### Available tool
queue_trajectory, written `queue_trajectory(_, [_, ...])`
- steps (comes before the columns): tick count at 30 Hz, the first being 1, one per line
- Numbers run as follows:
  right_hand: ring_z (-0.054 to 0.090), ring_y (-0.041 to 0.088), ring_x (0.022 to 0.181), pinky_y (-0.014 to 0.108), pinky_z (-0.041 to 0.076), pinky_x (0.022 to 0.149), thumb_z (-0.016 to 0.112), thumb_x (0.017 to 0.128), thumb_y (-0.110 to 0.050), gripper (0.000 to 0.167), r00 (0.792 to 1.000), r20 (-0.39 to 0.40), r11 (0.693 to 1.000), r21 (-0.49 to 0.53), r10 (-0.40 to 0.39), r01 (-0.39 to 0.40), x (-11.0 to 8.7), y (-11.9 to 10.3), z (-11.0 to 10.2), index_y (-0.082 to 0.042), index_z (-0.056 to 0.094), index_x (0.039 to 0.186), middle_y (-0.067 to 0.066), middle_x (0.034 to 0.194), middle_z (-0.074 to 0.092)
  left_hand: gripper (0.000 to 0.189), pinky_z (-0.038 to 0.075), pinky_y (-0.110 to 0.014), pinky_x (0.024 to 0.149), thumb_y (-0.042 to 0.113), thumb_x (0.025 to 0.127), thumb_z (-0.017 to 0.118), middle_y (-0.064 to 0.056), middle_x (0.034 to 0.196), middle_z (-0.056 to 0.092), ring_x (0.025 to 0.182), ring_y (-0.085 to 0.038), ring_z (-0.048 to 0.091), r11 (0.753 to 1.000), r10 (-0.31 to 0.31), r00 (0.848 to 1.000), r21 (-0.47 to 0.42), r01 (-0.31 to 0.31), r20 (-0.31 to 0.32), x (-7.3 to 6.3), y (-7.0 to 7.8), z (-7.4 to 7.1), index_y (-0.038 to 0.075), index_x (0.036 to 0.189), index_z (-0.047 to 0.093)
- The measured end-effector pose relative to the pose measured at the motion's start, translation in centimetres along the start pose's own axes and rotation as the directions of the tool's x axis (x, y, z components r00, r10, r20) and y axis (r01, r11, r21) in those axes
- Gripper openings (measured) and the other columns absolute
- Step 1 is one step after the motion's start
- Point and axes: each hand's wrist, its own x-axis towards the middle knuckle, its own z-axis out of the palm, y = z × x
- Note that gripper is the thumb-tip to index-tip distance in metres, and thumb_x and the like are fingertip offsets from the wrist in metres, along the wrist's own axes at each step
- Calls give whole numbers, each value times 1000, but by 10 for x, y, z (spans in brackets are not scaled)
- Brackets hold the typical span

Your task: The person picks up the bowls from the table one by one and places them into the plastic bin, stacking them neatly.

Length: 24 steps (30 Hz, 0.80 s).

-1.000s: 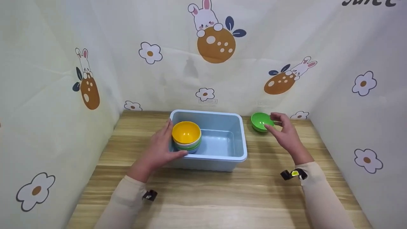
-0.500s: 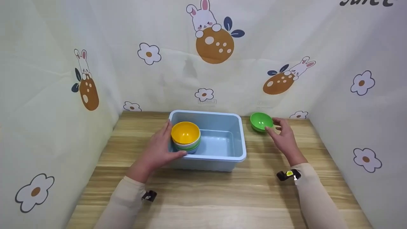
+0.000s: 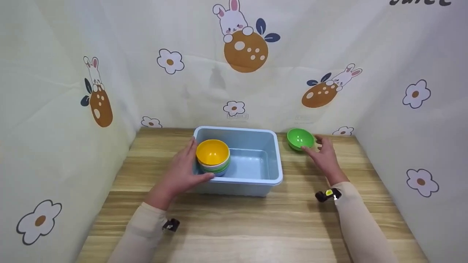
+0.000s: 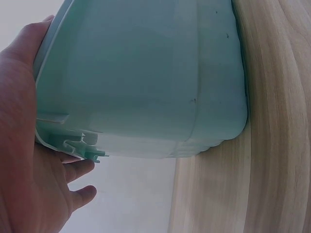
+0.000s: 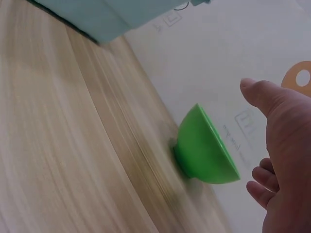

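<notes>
My left hand (image 3: 178, 173) rests on the near left corner of a light blue plastic bin (image 3: 241, 181), fingers along the left side and thumb over the front rim. Its fingers look straight in the head view; two fingertips show beside the bin's end clip in the left wrist view. Inside the bin, at the left, stands a stack of small bowls topped by a yellow bowl (image 3: 212, 152). Right of the bin, a green bowl (image 3: 299, 138) sits upright on the table. Around its right side my right hand (image 3: 326, 157) is spread, thumb at the near rim, apart from it in the right wrist view.
The wood-grain table (image 3: 248, 226) ends at a white curtain (image 3: 197, 95) printed with rabbits and flowers, close behind the bin and green bowl. More of this curtain stands at both sides. Cameras are strapped to both sleeves.
My right hand has moved slightly left and down around the green bowl, its thumb coming to the near rim. The left hand, bin and stacked bowls keep their places.
</notes>
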Motion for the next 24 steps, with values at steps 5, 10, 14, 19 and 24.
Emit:
queue_trajectory(5, [30,52,158,64,28,130,89,95,-43,117,994,68,996,-33,85,-83,13,7,5,7,16,171,35,170,25,142,27,-66,130,91,79,74,-7,186,8,167,-41,23,1000,-4,1000,5,4,3,0,-1,0,11,179,12])
queue_trajectory(10, [24,53,161,63,21,133,91,91,-51,133,984,121,990,-62,132,-125,23,7,10,5,2,173,37,173,18,143,26,-64,131,89,79,77,-6,186,8,167,-40,24,1000,-7,1000,0,7,6,1,1,0,11,179,12])
queue_trajectory(14, [25,50,161,60,22,134,91,91,-51,134,986,117,991,-75,121,-113,30,9,16,3,0,174,35,174,17,145,25,-65,132,92,78,75,-8,186,8,166,-41,24,1000,4,1000,1,-4,3,1,1,-1,9,179,12])
queue_trajectory(19, [27,47,161,60,23,133,90,91,-51,133,985,110,990,-67,134,-127,36,16,22,-2,0,176,32,175,17,147,25,-66,131,95,76,73,-7,186,7,166,-42,23,1000,-5,1000,3,5,6,0,1,-1,11,179,11])
queue_trajectory(24, [27,47,161,60,23,133,91,90,-54,135,986,107,990,-73,130,-122,41,24,26,-2,1,176,31,175,18,147,24,-67,131,96,74,73,-4,186,5,168,-40,20,1000,-15,1000,-15,16,8,0,0,-1,13,179,10])
